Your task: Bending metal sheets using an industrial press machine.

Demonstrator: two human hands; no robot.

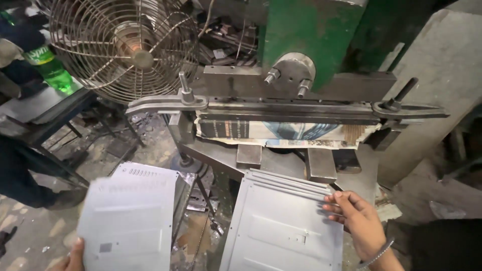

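My left hand (pixel 73 257) grips the lower left edge of a flat grey sheet-metal panel (pixel 128 221) with rows of small vent holes, held out to the left of the machine. My right hand (pixel 356 218) rests its fingers on the far right corner of a stack of similar grey panels (pixel 281 226) lying in front of the press. A metal bangle (pixel 379 253) sits on my right wrist. Behind the stack, the press brake's long steel bar (pixel 286 108) runs across the view with printed paper (pixel 281 133) tucked under it.
A green machine body (pixel 311 30) rises behind the bar. A wire-caged fan (pixel 125 47) stands at the upper left, with a green plastic bottle (pixel 50 68) on a table beside it. A concrete block (pixel 437 85) is on the right. Metal scraps litter the floor.
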